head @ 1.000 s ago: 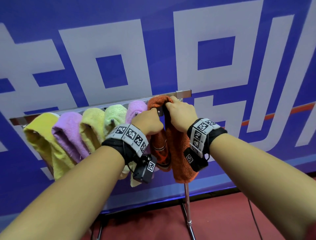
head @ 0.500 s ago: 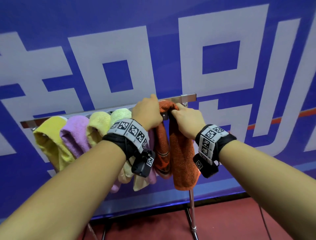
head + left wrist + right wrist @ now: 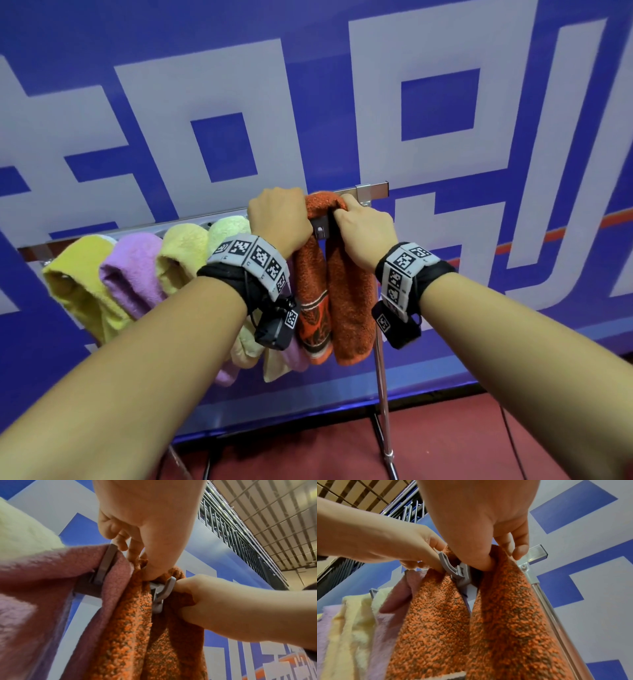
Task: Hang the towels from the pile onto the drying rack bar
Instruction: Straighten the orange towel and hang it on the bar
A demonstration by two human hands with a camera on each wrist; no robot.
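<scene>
An orange towel (image 3: 346,301) hangs folded over the right end of the metal rack bar (image 3: 373,189). My left hand (image 3: 277,219) curls over the bar and grips the towel's left fold (image 3: 130,635). My right hand (image 3: 363,233) pinches the right fold (image 3: 505,615) between thumb and fingers just below the bar. A grey plastic hook (image 3: 163,592) sticks out from the bar between the two hands. Further left hang the yellow (image 3: 78,284), lilac (image 3: 133,270), pale yellow (image 3: 181,253) and pale green (image 3: 227,229) towels. A pink towel (image 3: 42,588) hangs next to the orange one.
A blue and white banner wall (image 3: 308,102) stands close behind the rack. The rack's chrome upright (image 3: 382,394) drops below the orange towel to a red floor (image 3: 445,438). The bar's open end (image 3: 537,553) juts out just right of the towel.
My left hand has risen from the front of the bar onto its top, beside the orange towel's fold. My right hand has kept its hold on the towel.
</scene>
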